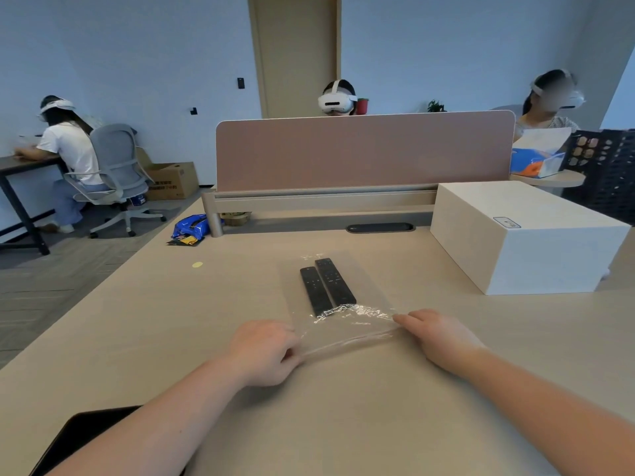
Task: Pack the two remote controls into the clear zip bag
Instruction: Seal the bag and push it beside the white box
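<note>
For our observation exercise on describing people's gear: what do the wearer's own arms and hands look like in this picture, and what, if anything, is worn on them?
Both forearms are bare as far as the frame shows: no sleeves in view. The left hand and right hand carry no gloves, and no rings, watch or wristband can be seen. No markings or straps show on either arm.
</note>
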